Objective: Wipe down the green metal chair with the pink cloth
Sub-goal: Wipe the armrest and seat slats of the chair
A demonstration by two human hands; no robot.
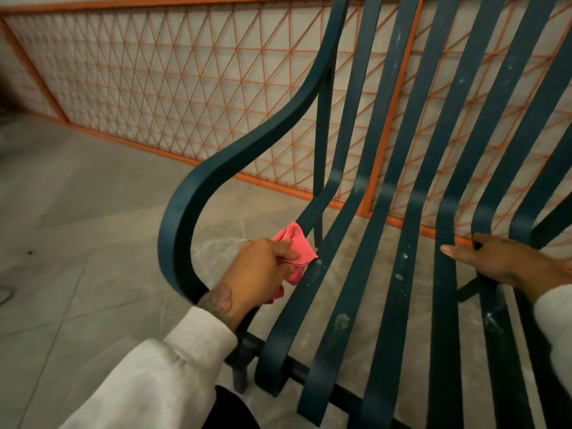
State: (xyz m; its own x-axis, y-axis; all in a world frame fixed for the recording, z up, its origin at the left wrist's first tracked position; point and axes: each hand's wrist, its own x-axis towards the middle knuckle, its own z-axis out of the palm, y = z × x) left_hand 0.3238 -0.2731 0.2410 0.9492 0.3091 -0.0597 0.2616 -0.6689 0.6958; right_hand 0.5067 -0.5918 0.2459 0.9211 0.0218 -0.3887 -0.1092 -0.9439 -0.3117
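Your left hand (pixel 260 267) pinches the pink cloth (pixel 294 246) at the left edge of the green metal chair (pixel 402 274) seat; press firmly along each dusty slat while your right hand (pixel 501 261) grips the seat's right side, steadying it

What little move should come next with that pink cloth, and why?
Probably drag the pink cloth forward along the outermost seat slat that it is pressed against. The left hand grips the cloth there, and pale smudges show right beside it on that slat. The right hand holds the green metal chair by another slat, which seems to steady it.
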